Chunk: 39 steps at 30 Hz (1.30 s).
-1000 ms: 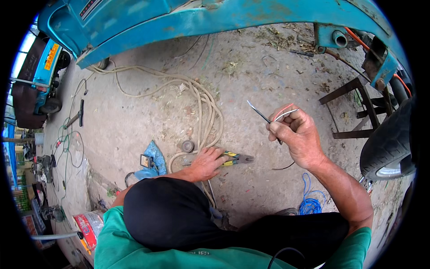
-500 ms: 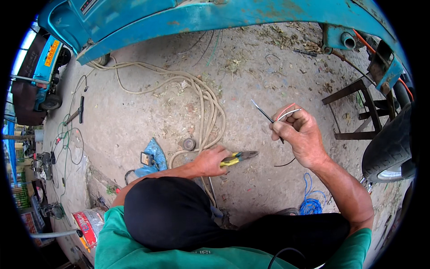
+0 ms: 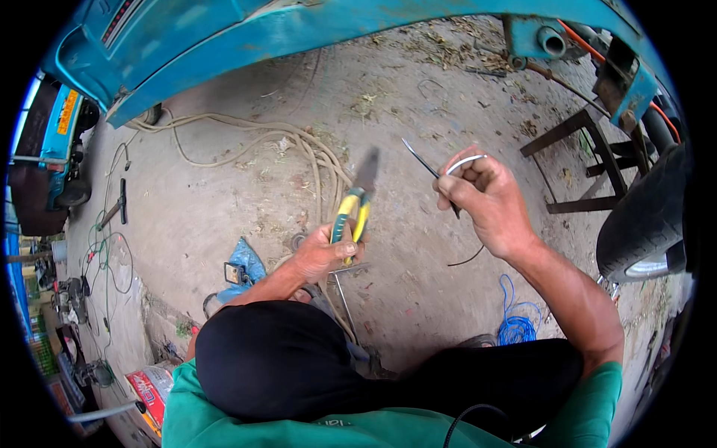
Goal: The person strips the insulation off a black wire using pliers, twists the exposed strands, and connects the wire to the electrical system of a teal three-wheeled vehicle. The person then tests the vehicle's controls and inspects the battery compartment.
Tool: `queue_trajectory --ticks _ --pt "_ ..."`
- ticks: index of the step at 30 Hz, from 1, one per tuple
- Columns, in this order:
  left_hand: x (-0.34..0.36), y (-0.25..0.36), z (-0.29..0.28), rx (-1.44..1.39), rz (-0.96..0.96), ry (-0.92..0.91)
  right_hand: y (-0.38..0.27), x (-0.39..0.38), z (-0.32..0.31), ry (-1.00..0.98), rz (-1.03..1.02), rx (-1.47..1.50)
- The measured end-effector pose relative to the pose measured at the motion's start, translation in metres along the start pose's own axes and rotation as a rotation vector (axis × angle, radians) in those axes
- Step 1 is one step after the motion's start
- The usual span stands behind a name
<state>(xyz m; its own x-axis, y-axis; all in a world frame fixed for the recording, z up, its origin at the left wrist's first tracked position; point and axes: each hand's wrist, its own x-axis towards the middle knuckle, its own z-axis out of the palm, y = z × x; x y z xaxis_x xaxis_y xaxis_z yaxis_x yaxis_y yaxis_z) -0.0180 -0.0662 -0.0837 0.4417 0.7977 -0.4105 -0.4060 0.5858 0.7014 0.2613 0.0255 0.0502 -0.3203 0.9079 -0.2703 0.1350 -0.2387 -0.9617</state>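
My left hand (image 3: 323, 255) is wrapped round the handles of a pair of pliers (image 3: 347, 218) with yellow and dark green grips. The jaws point away from me, slightly blurred, and nothing shows between them. To the right, my right hand (image 3: 489, 203) pinches a thin black electrical cable (image 3: 423, 164) between thumb and fingers. The cable's bared far end points up and left. A white wire (image 3: 467, 162) curves over the same fingers, and a dark tail of cable hangs below the hand. The pliers and the cable are apart.
A blue vehicle body (image 3: 299, 37) spans the far side. At right stand a dark metal stand (image 3: 586, 160) and a tyre (image 3: 646, 224). A beige hose (image 3: 246, 123), a T-handled wrench (image 3: 342, 295), a blue wire coil (image 3: 517, 328), a blue bag (image 3: 248, 257) and a hammer (image 3: 122, 201) lie about.
My left hand has lifted the pliers and swung their jaws from pointing right to pointing away from me. The right hand keeps hold of the cable; its red wire no longer shows clearly.
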Motion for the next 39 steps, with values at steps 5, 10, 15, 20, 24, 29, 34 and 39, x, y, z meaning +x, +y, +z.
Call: queue_trajectory --ticks 5,10,15,20,24,29,34,39 --pt "0.014 0.037 0.021 0.604 0.100 -0.036 -0.001 0.002 0.000 0.066 0.042 -0.015" --pt "0.010 0.051 0.046 0.812 0.245 -0.153 0.005 0.003 -0.001 0.076 0.049 0.073" --pt "0.010 0.050 0.054 0.812 0.220 -0.176 0.004 0.004 0.001 0.048 0.088 0.135" --pt "0.012 0.047 0.059 0.882 0.240 -0.185 0.013 0.003 0.012 -0.024 0.141 0.227" --pt "0.019 0.048 0.064 0.918 0.285 -0.202 0.016 0.001 0.013 -0.113 0.188 0.411" --pt "0.023 0.042 0.063 0.876 0.310 -0.187 0.012 0.002 0.012 -0.190 0.288 0.582" --pt "0.023 0.040 0.061 0.957 0.355 -0.158 0.009 -0.001 0.015 -0.168 0.315 0.609" --pt "0.024 0.037 0.059 1.043 0.407 -0.120 0.008 -0.002 0.017 -0.152 0.324 0.612"
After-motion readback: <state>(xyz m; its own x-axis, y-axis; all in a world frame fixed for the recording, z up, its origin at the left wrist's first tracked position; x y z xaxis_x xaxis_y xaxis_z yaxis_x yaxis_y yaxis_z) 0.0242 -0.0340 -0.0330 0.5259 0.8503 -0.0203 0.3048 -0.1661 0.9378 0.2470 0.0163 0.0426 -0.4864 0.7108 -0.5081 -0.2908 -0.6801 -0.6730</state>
